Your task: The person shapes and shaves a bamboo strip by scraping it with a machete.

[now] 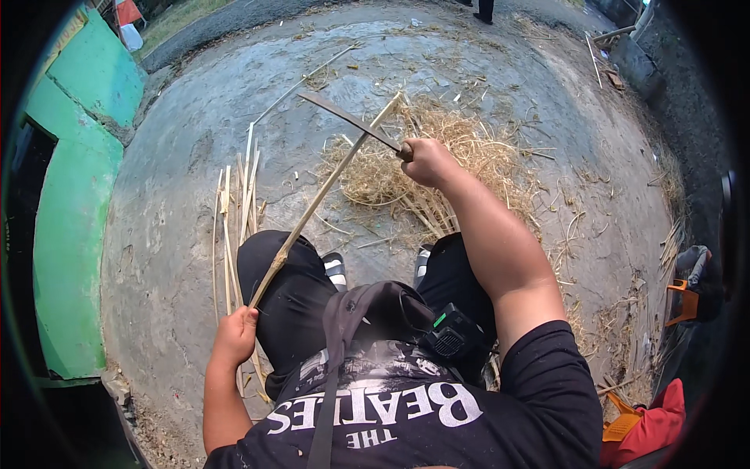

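My left hand is closed round the lower end of a long split bamboo strip, beside my left knee. The strip slants up and away to the right, passing over that knee, with a knobbly node near the thigh. In my right hand is the short wooden handle of a long-bladed knife. Its dark blade points to the upper left and crosses the strip near the far end. From this angle I cannot tell how deep the edge sits in the bamboo.
A heap of pale bamboo shavings lies on the concrete ahead of my feet. Several cut strips lie by my left leg. At left stands a green wall. Orange and red things are at lower right. Another person's feet show far off.
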